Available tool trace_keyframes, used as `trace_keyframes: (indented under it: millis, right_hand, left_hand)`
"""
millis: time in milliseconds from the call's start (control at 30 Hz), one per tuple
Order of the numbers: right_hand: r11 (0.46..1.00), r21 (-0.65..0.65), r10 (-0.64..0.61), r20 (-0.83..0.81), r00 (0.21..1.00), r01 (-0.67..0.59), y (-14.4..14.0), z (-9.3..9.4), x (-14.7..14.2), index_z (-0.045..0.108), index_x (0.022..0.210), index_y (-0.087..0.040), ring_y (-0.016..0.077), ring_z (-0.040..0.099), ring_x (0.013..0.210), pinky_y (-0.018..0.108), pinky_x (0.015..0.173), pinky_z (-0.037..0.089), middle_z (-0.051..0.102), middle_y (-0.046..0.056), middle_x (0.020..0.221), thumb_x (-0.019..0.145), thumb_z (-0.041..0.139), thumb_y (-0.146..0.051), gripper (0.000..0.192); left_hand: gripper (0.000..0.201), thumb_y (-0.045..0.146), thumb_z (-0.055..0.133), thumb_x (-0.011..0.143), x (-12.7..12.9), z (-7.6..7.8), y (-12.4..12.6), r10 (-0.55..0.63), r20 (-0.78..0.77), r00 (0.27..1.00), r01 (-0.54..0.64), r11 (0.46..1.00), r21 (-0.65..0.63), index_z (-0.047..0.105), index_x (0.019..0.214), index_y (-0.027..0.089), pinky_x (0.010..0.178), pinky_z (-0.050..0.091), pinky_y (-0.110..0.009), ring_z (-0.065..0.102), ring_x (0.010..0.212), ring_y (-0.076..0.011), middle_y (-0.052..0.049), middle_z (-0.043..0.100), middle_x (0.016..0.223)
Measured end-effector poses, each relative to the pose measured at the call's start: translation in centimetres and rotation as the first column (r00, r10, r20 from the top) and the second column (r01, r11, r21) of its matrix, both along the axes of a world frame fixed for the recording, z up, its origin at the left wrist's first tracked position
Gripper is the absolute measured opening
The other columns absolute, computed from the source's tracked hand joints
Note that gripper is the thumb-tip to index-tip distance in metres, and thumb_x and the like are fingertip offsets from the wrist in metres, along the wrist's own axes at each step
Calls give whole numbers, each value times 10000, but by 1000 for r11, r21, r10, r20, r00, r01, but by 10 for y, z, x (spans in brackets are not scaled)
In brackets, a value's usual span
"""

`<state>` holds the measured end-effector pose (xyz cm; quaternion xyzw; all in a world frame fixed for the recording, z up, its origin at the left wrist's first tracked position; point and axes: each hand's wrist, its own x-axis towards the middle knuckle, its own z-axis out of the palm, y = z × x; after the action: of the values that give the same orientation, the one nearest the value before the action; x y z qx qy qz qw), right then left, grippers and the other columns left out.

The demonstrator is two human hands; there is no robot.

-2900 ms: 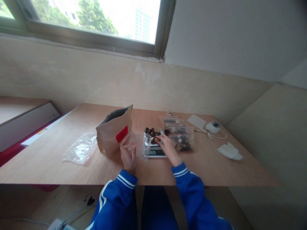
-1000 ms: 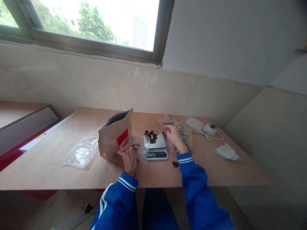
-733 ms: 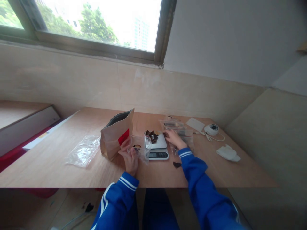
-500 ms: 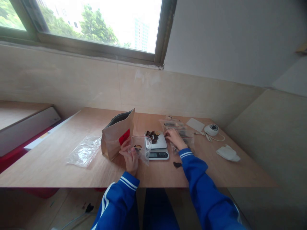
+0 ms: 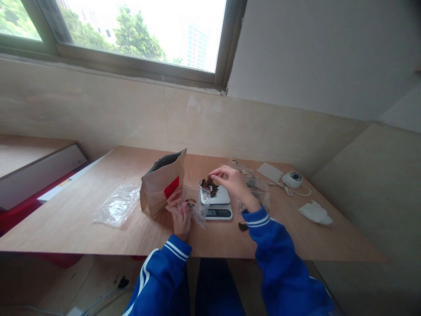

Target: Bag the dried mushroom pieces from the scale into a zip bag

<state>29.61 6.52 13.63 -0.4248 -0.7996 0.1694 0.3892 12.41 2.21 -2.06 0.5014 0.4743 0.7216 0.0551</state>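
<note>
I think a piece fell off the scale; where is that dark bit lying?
The dark piece lies on the wooden table, just right of the digital scale, beside the right sleeve's cuff.

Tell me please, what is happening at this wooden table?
A person in blue sleeves holds a small clear plastic bag open with the left hand. The right hand pinches dark dried pieces heaped on a small white digital scale. A brown paper pouch with a red label stands beside.
</note>
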Motion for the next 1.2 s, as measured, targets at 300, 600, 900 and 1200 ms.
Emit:
trace_keyframes:
  millis: [300,600,900,1200]
  right_hand:
    - [996,-88,-23,116,993,33,28,-71,11,604,1236,-227,260,492,1240,454,1046,374,550,136,1297,876,572,-322,373]
    - [990,-142,15,246,969,21,40,-125,7,593,1252,-215,276,469,1273,450,1055,367,479,160,1357,869,594,-259,385]
    - [998,-44,-44,56,997,47,41,-128,22,712,860,-184,216,630,966,373,882,487,676,91,992,798,606,-108,144]
    - [996,-88,-35,-13,999,33,40,-121,33,661,1075,-176,231,603,1119,415,993,442,662,127,1177,859,550,-251,254]
  left_hand:
    - [159,313,448,917,-1,-1,2,9,12,1000,-9,1000,7,362,980,194,923,473,-472,565,1123,-245,-167,548,1182]
    - [154,322,461,915,-1,0,2,17,21,1000,-17,1000,18,364,952,207,932,469,-454,564,1118,-234,-129,545,1157]
    - [141,311,460,908,-1,3,0,2,42,999,-2,1000,0,378,952,205,921,468,-456,569,1090,-224,-125,545,1125]
    - [135,316,448,909,-2,1,1,23,21,1000,-22,999,-23,367,932,210,894,481,-469,579,1060,-238,-125,545,1106]
